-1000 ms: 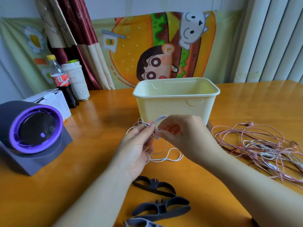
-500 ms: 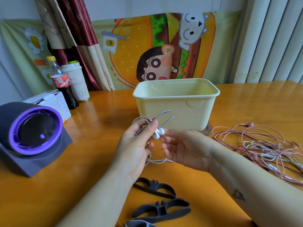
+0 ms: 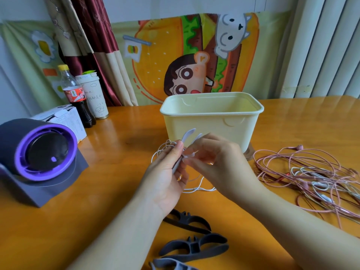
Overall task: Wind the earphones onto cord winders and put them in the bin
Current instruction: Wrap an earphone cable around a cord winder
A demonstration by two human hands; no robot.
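Observation:
My left hand point(image 3: 167, 176) grips a light grey cord winder point(image 3: 187, 136) upright in front of the cream bin point(image 3: 212, 121). White earphones point(image 3: 196, 189) loop around that hand and trail onto the table. My right hand point(image 3: 216, 158) pinches the white cable end at the winder, fingertips touching my left thumb. Three dark grey cord winders point(image 3: 192, 247) lie on the table near me. A tangle of pink and white earphones point(image 3: 311, 178) lies at the right.
A purple and grey round device point(image 3: 39, 158) stands at the left. Behind it are a white box point(image 3: 64, 117), a cola bottle point(image 3: 75, 96) and a paper cup point(image 3: 95, 96). The orange table point(image 3: 120, 152) reaches back to a cartoon cloth on the wall.
My right hand turned from palm-up below the earbuds to pinching the cable at the winder. The winder's tips now stick up above my left thumb.

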